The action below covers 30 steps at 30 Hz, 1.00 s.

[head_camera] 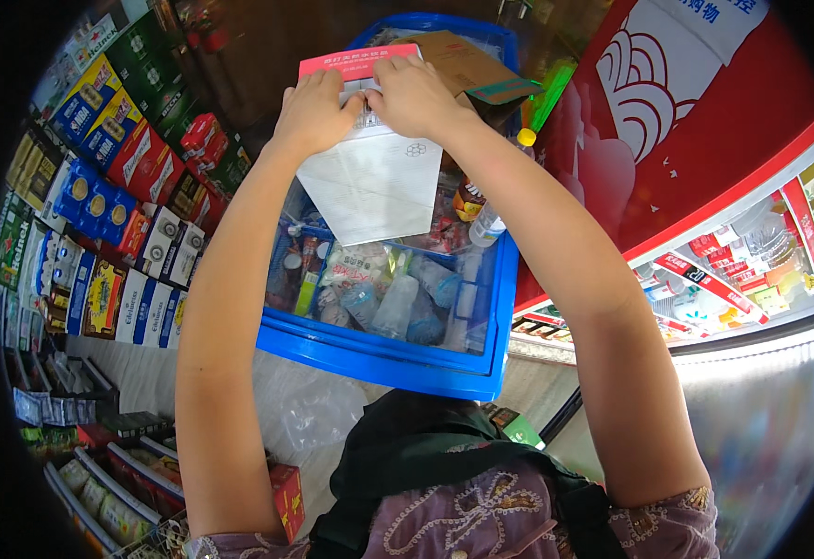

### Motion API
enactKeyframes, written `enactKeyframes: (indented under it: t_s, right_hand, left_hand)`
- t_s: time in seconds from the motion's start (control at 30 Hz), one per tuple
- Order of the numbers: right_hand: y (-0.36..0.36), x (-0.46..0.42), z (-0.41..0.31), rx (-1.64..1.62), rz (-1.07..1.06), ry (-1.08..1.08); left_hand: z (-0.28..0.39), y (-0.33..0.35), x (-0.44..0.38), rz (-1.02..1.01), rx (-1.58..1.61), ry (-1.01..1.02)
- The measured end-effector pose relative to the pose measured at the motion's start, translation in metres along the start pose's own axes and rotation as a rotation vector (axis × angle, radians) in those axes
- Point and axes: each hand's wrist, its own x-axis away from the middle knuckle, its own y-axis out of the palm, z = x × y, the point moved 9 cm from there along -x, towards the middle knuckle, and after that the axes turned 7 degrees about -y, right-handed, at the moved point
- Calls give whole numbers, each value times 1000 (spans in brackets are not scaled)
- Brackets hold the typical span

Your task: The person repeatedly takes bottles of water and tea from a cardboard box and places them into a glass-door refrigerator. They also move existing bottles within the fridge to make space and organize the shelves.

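Note:
A white cardboard box [379, 185] with a red printed edge stands on the glass top of a blue chest freezer [386, 360]. On the far part of the box, my left hand [319, 112] and my right hand [410, 94] lie side by side, thumbs nearly touching, fingers over the red edge. What the fingertips do behind that edge is hidden. Right behind the box sits an open brown cardboard box [459, 63]. Beside my right forearm stand a bottle with a yellow cap [525, 138] and a clear plastic bottle [487, 225]. Packaged frozen goods show through the glass.
Stacked drink cartons [124, 293] rise at the left, above racks of packets [106, 503]. A red display fridge [714, 140] with lit shelves stands at the right. A clear plastic bag [323, 409] and a red box [286, 496] are on the floor.

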Motion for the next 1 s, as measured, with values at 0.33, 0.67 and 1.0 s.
enactKeyframes:
  t_s: [0.33, 0.67, 1.0]
  right_hand:
    - [-33, 23, -24, -77, -71, -44]
    - [-106, 108, -107, -99, -319, -386]
    - [-97, 112, -119, -390, -553, -551]
  left_hand:
    - [35, -29, 35, 34, 14, 92]
    - [96, -71, 168, 0, -98, 443]
    - [105, -80, 183, -34, 118, 439]
